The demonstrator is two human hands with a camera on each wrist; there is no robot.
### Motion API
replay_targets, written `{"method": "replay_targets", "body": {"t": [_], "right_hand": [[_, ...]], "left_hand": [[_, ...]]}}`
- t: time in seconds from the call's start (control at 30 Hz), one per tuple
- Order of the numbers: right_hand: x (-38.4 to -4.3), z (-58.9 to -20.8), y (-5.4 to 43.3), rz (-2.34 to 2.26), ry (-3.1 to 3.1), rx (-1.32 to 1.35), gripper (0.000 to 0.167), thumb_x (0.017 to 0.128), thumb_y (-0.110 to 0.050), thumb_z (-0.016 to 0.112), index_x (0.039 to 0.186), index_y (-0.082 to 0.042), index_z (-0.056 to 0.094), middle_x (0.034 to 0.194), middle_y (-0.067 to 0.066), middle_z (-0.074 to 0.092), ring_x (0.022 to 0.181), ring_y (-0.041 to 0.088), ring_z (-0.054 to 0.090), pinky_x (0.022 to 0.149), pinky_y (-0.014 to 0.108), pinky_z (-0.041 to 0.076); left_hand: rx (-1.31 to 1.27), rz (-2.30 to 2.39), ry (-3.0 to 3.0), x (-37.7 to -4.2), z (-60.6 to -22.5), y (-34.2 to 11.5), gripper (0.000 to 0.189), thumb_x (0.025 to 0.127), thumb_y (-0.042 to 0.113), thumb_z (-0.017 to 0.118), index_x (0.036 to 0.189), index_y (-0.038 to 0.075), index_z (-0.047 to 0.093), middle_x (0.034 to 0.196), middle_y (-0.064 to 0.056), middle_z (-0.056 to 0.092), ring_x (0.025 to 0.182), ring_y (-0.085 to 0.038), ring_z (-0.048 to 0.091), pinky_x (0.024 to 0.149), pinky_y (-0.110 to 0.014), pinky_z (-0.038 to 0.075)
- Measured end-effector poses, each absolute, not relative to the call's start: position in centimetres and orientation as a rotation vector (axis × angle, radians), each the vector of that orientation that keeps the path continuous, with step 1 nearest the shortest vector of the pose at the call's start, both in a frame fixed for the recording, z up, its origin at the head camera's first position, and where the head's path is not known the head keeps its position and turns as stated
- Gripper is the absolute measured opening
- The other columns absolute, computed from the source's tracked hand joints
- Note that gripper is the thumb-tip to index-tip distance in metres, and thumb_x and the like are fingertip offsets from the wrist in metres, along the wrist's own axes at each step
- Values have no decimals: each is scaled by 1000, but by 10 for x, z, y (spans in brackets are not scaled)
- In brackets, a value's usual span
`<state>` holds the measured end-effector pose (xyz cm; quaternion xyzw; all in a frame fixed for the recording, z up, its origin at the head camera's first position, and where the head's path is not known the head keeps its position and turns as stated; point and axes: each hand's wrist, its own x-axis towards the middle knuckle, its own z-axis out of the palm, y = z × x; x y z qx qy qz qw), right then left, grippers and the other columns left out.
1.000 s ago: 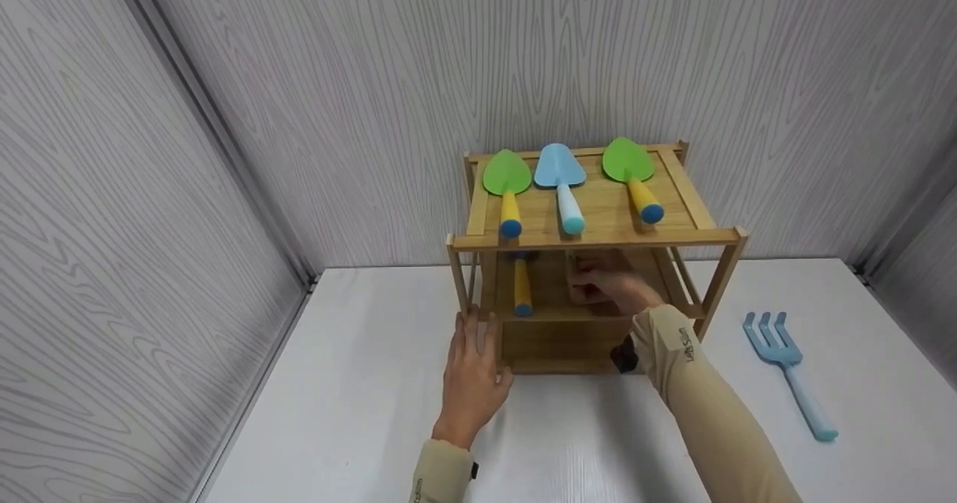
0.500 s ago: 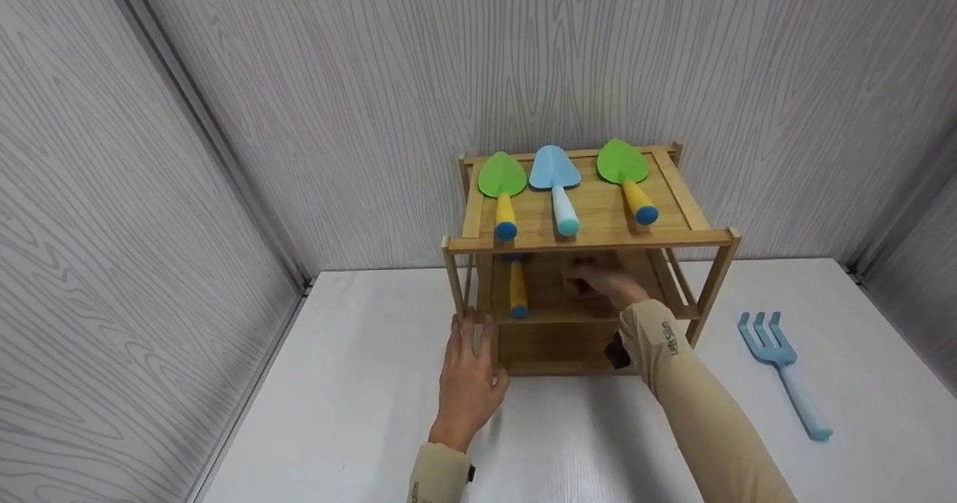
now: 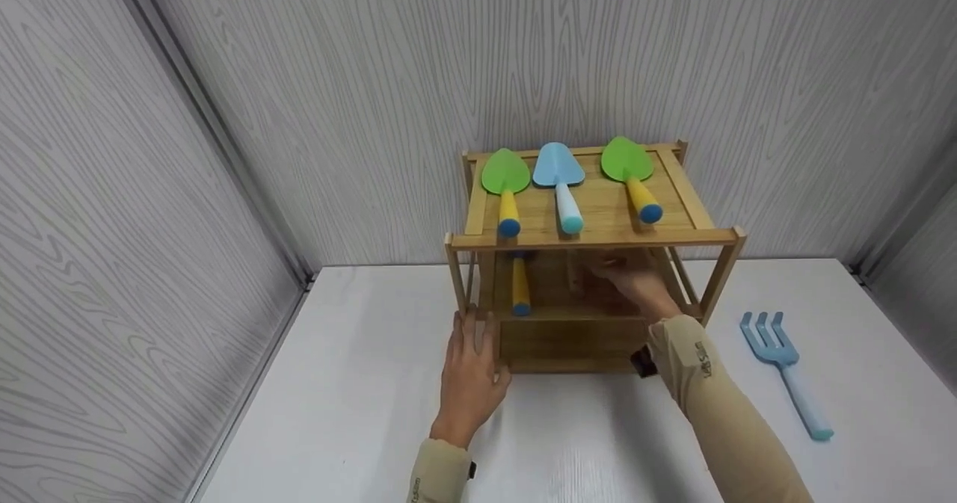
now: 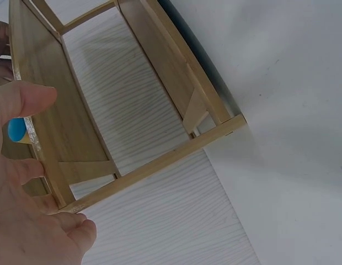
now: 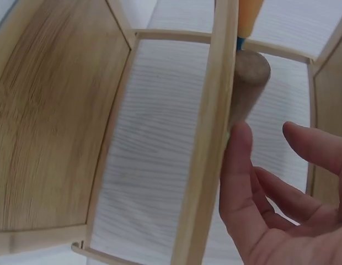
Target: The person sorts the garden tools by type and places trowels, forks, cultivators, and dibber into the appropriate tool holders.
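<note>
A two-tone wooden-handled tool [image 3: 574, 273] lies on the middle shelf of the wooden rack [image 3: 598, 240], its head hidden under the top shelf. Just right of it is my right hand [image 3: 632, 279], reaching in between the shelves. In the right wrist view, the brown rounded handle [image 5: 250, 74] has a fingertip close to its side, while the thumb stands apart. My left hand [image 3: 471, 383] rests against the rack's front left corner, fingers extended and thumb spread. The left wrist view has its fingers [image 4: 27, 170] touching the shelf edge and post.
On the top shelf lie a green trowel [image 3: 506, 173], a blue trowel [image 3: 558, 167] and another green trowel [image 3: 626, 161]. A yellow handle [image 3: 521, 286] shows on the middle shelf's left. A blue hand fork [image 3: 777, 353] lies right of the rack on the white table [image 3: 359, 413].
My right hand has let go of the wooden handle and shifted right, leaving it on the middle shelf. The left hand stays at the rack's corner.
</note>
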<state>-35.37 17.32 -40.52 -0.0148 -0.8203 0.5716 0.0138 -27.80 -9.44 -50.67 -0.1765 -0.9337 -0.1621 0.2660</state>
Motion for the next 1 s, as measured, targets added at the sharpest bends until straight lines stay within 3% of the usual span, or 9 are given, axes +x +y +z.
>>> {"method": "replay_targets", "body": {"t": [0.07, 0.13, 0.23, 0.4, 0.6, 0.8, 1.0], "right_hand": [[-349, -405, 180, 1731, -2583, -42, 59, 98, -11, 63, 149, 7, 39, 136, 28, 52, 111, 33, 60, 89, 37, 52], [-343, -403, 185, 1750, -2599, -44, 65, 98, -11, 63, 153, 6, 32, 137, 29, 50, 102, 32, 66, 81, 36, 58], [-334, -400, 192, 1807, -2615, -36, 63, 99, -10, 63, 151, 10, 33, 138, 33, 48, 91, 32, 71, 73, 36, 61], [-317, -398, 200, 1762, -2634, 25, 51, 97, -11, 64, 137, 17, 48, 129, 36, 55, 91, 30, 71, 74, 36, 61], [-294, -406, 211, 1653, -2640, 93, 49, 97, -12, 64, 133, 19, 51, 114, 30, 62, 93, 28, 66, 71, 37, 61], [-276, -421, 226, 1740, -2617, 13, 54, 98, -13, 63, 139, 17, 46, 120, 29, 58, 103, 35, 66, 72, 39, 61], [-269, -429, 241, 1754, -2600, 19, 53, 98, -13, 63, 138, 18, 46, 119, 29, 58, 89, 24, 69, 68, 38, 61]], "left_hand": [[-477, -442, -2520, -278, -507, -94, 77, 84, 14, 76, 150, 0, 40, 154, -26, 31, 144, -49, 29, 113, -53, 35], [-480, -447, -2513, -279, -507, -94, 77, 83, 13, 77, 150, 0, 41, 154, -26, 32, 144, -49, 29, 114, -53, 34], [-488, -462, -2495, -280, -508, -95, 75, 84, 12, 76, 150, 0, 42, 153, -26, 33, 143, -50, 29, 113, -53, 35], [-495, -468, -2478, -281, -510, -94, 75, 85, 13, 75, 150, 0, 41, 154, -26, 32, 143, -50, 30, 110, -54, 38], [-461, -439, -2488, -278, -511, -95, 75, 84, 14, 76, 149, 0, 43, 154, -27, 33, 142, -50, 31, 110, -52, 40], [-472, -432, -2495, -277, -511, -94, 75, 85, 15, 76, 150, 0, 42, 155, -27, 32, 143, -49, 31, 110, -51, 39], [-491, -422, -2468, -280, -510, -95, 75, 83, 13, 76, 150, -1, 42, 154, -27, 32, 142, -49, 31, 109, -52, 41]]}}
